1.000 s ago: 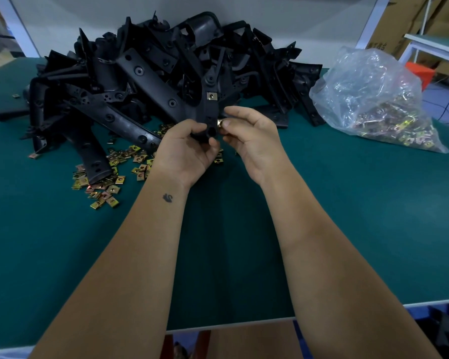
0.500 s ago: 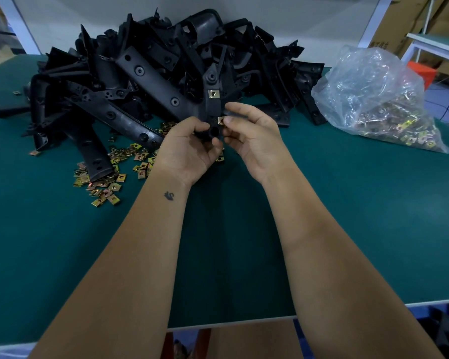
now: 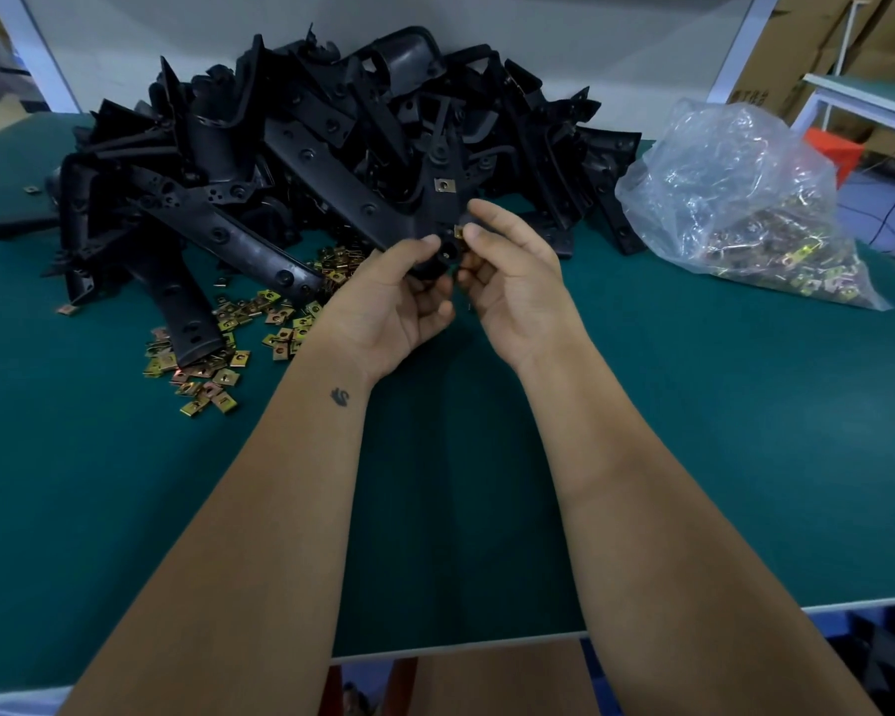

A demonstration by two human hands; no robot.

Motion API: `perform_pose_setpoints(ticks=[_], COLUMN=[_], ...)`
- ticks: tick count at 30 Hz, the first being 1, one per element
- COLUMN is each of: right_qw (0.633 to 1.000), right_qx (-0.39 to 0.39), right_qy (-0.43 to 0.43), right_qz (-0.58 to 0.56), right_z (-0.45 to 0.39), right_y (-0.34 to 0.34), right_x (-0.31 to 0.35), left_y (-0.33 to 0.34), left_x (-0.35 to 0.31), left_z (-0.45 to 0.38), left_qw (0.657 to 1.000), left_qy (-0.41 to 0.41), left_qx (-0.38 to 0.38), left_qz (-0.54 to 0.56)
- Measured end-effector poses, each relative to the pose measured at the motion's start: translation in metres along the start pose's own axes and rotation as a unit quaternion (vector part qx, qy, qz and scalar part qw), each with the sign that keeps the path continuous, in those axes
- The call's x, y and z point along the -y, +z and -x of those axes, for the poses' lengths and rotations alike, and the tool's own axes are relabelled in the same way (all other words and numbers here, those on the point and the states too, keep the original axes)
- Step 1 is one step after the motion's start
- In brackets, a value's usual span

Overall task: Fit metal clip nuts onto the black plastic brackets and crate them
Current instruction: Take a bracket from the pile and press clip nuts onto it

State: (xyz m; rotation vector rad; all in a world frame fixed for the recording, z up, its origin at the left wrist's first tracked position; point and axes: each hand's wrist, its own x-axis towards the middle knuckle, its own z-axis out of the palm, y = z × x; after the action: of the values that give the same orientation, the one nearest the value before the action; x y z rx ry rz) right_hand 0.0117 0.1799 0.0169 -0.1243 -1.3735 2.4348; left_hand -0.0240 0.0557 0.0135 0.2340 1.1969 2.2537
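Right hand (image 3: 518,289): thumb and forefinger pinching a small brass-coloured clip nut (image 3: 458,231) against the edge of a black plastic bracket (image 3: 443,209). Left hand (image 3: 391,307): fingers curled round the lower end of the same bracket, thumb on top, holding it above the desk (image 3: 693,431). One fitted clip nut (image 3: 443,185) sits higher on the held bracket, on its upper face. Behind the hands: a heap of black plastic brackets (image 3: 306,147), tangled, lying on the green desk surface and reaching to its far edge. Left of the hands, at the foot of the heap: loose clip nuts (image 3: 228,343) scattered on the desk, some touching and partly under a bracket arm. Far right: a clear plastic bag (image 3: 745,198) slumped on the desk, holding more clip nuts in its lower part. Beyond the bag: cardboard boxes (image 3: 807,49) and an orange object (image 3: 830,149), partly hidden.
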Motion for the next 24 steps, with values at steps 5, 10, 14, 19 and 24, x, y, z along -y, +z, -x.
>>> perform_pose_setpoints(ticks=[5,10,14,19,24], right_qw=[1.0,0.999,0.999,0.998,0.997], right_qx=[-0.018,-0.034,-0.024,-0.02,-0.028], right_qy=[-0.006,0.002,0.003,0.005,0.002], right_qz=[0.016,0.018,0.038,0.06,0.068], right_z=[-0.0011,-0.0007,-0.0001,0.0007,-0.0001], right_y=[-0.0011,-0.0017,-0.0016,-0.0005,-0.0007], right_x=[0.0001,0.0011,0.0019,0.0018,0.0014], left_y=[0.0009,0.0007,0.0003,0.0003,-0.0014], left_x=[0.0002,0.0012,0.003,0.0052,0.006], left_z=[0.0013,-0.0002,-0.0007,-0.0022,-0.0043], left_qw=[0.999,0.997,0.997,0.996,0.996], left_qy=[0.006,0.003,0.003,0.014,0.017], left_qx=[0.01,0.001,-0.003,-0.005,0.004], left_qz=[-0.04,-0.074,-0.081,-0.091,-0.089])
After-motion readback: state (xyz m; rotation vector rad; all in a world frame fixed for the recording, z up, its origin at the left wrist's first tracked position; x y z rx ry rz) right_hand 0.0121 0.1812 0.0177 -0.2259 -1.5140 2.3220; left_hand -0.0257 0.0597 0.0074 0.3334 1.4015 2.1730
